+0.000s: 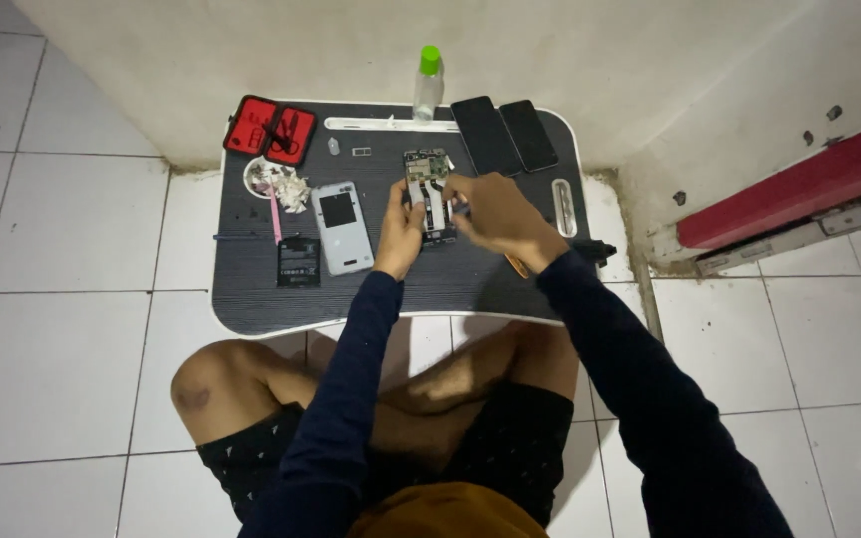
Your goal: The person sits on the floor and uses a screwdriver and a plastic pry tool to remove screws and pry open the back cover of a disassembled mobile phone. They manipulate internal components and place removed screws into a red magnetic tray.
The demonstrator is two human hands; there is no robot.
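An opened smartphone (428,194) with its back removed lies on the small dark counter (251,299), a little past the middle and toward the far edge, its circuit board and inner parts exposed. The left hand (400,227) curls around the phone's left side, fingers bent and thumb laid along the edge, holding the body steady against the counter. The right hand (495,211) comes in from the right with its fingers drawn close together at the phone's upper right part; the fingertips touch the phone there, but whether they pinch a small tool or part cannot be told from this view.

To the left of the phone lies a grey back cover (342,227), flat, and just beside it nearer the left edge a black battery (298,261). A pink stick-like tool (276,216) lies next to them. In the far left corner stands an open red tool case (270,130), and just in front of it a small round dish (269,180) with crumpled white scraps. At the far edge stands a clear bottle (429,82) with a green cap, and two dark phones (503,134) lie side by side near the far right corner.

The person sits cross-legged on the white tiled floor (52,329), wearing dark long sleeves.
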